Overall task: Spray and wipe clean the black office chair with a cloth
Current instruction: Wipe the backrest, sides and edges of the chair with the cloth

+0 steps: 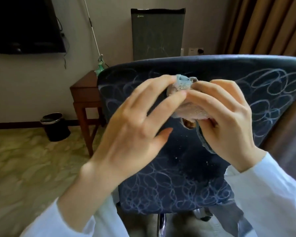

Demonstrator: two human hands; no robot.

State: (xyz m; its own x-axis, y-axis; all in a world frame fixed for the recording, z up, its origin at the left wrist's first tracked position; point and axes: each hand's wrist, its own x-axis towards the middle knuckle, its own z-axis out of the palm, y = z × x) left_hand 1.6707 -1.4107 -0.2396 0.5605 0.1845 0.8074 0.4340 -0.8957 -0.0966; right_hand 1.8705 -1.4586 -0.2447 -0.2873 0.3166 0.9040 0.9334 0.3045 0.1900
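Observation:
The black office chair (178, 177) fills the centre, its back and seat covered with white scribbled loops. In front of the chair back, both my hands hold a bunched pale cloth (188, 108) with a blue-grey edge. My left hand (135, 127) pinches the cloth's top left with its fingertips. My right hand (225, 120) grips the bunched cloth from the right, fingers curled round it. A green spray bottle (99, 67) stands on a wooden side table behind the chair's left edge, partly hidden by the chair.
The brown side table (85, 94) stands against the wall at left, a black bin (55, 127) on the floor beside it. A dark mini fridge (157, 33) sits behind the chair. A television (24, 24) hangs top left. Curtains (266, 24) hang at right.

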